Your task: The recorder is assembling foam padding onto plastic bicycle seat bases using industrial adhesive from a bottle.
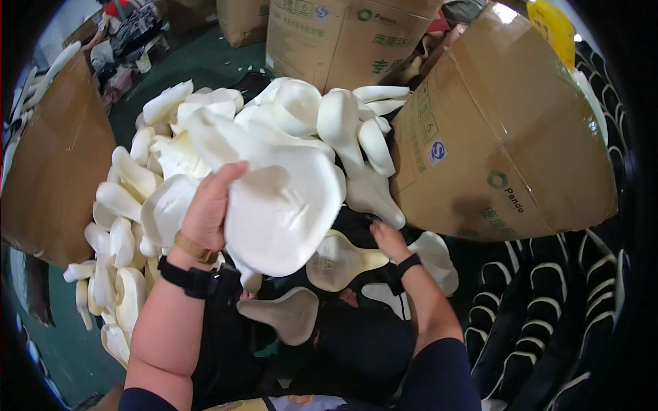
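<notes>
We see the left hand (209,205) raised over the lap, fingers clenched around the edge of a large white foam saddle pad (281,205), holding it up in front of the heap of white foam pads (171,151) on the green floor (205,65). The right hand (388,240) reaches down to a dark piece on the lap, beside a cream saddle pad (339,260); we cannot tell whether it grips. A cardboard box (500,130) leans just to the right.
</notes>
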